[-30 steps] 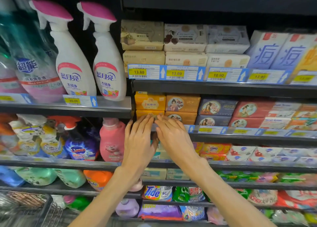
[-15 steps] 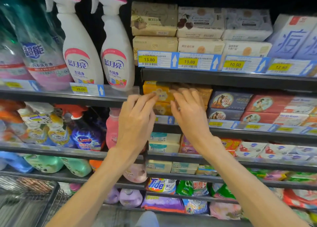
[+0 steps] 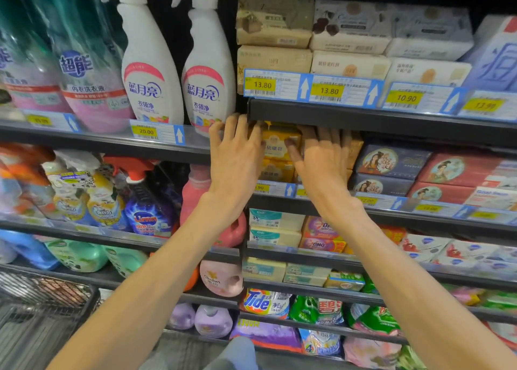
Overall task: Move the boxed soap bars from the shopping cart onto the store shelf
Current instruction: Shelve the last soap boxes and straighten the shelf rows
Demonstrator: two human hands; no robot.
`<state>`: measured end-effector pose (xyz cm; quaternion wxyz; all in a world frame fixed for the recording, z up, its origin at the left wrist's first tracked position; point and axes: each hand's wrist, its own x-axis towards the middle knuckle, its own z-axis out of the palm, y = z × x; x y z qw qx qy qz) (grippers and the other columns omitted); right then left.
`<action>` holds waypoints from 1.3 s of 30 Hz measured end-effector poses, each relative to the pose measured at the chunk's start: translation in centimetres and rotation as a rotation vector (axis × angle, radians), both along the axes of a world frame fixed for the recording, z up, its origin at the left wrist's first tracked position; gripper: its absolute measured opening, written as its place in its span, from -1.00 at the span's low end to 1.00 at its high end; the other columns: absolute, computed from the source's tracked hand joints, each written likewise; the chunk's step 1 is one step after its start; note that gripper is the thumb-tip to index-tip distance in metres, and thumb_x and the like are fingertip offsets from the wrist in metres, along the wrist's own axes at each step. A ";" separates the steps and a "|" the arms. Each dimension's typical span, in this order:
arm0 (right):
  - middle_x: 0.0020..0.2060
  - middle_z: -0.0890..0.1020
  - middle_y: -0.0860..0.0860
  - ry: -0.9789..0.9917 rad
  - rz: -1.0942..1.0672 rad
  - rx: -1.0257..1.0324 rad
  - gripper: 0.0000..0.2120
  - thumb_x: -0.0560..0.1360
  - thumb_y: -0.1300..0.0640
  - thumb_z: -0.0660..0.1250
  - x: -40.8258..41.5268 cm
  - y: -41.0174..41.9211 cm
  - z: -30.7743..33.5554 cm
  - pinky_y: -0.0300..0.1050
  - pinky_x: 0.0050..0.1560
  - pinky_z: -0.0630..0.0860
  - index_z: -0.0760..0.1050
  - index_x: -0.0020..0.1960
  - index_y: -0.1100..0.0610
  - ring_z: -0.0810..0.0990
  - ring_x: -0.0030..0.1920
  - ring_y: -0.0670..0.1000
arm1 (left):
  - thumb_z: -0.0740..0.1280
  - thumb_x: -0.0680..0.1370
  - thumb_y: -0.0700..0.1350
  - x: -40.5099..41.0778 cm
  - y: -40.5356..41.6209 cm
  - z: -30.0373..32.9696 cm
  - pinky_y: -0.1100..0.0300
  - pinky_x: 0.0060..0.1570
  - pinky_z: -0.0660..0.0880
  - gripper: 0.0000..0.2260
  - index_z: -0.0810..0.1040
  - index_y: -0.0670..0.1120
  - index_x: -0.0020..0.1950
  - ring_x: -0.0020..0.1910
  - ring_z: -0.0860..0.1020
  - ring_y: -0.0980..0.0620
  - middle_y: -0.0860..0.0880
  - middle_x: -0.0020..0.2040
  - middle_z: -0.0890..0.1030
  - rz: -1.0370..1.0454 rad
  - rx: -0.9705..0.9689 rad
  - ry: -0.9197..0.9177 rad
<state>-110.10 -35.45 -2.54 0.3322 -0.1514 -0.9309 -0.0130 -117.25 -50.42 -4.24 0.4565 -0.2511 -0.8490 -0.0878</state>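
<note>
A person's left hand (image 3: 237, 159) and right hand (image 3: 321, 162) reach into a store shelf (image 3: 391, 123), both with fingers (image 3: 223, 134) spread flat and gripping nothing. The yellow boxed soap bars (image 3: 279, 145) sit stacked in two layers between the two hands, just past the fingertips; the right thumb lies against the top box's front face. Done well, this step would mean pressing evenly from both sides and the front, so the stack slides back square without toppling or nudging the orange boxes (image 3: 354, 151) beyond the right fingers. The shopping cart (image 3: 42, 294) stands low at the left, well apart from both hands.
</note>
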 end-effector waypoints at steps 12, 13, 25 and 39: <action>0.26 0.57 0.17 0.110 0.059 -0.015 -0.58 0.65 -0.17 0.14 -0.1 0.4 -0.8 0.18 0.52 0.03 0.59 0.24 0.09 0.32 0.41 0.24 | 0.31 0.58 0.01 -1.0 0.1 -1.0 -0.09 0.29 0.29 -0.74 0.57 -0.09 0.18 0.25 0.49 -0.17 -0.09 0.16 0.58 0.000 0.046 0.088; 0.26 0.57 0.18 0.097 0.063 -0.032 -0.57 0.65 -0.16 0.13 0.0 0.3 -0.7 0.20 0.51 0.03 0.59 0.23 0.10 0.29 0.42 0.25 | 0.31 0.57 0.02 -1.1 0.0 -1.0 -0.08 0.28 0.28 -0.74 0.57 -0.09 0.17 0.25 0.49 -0.17 -0.08 0.16 0.58 -0.002 0.043 0.094; 0.30 0.53 0.16 0.111 0.066 -0.016 -0.58 0.64 -0.17 0.17 1.2 0.7 -0.7 0.23 0.50 0.12 0.58 0.17 0.13 0.34 0.40 0.25 | 0.29 0.62 0.01 0.0 -0.3 -0.6 -0.08 0.37 0.26 -0.68 0.53 -0.11 0.32 0.36 0.42 -0.17 -0.11 0.26 0.56 -0.047 0.059 0.061; 0.38 0.45 0.21 0.192 -0.135 0.114 -0.54 0.60 -0.08 0.20 4.7 7.7 -1.6 0.29 0.54 0.01 0.49 0.37 0.18 0.31 0.43 0.31 | 0.29 0.59 0.02 2.3 6.5 -0.5 -0.09 0.32 0.20 -0.74 0.62 -0.05 0.20 0.36 0.45 -0.18 -0.08 0.28 0.60 -0.179 0.003 -0.024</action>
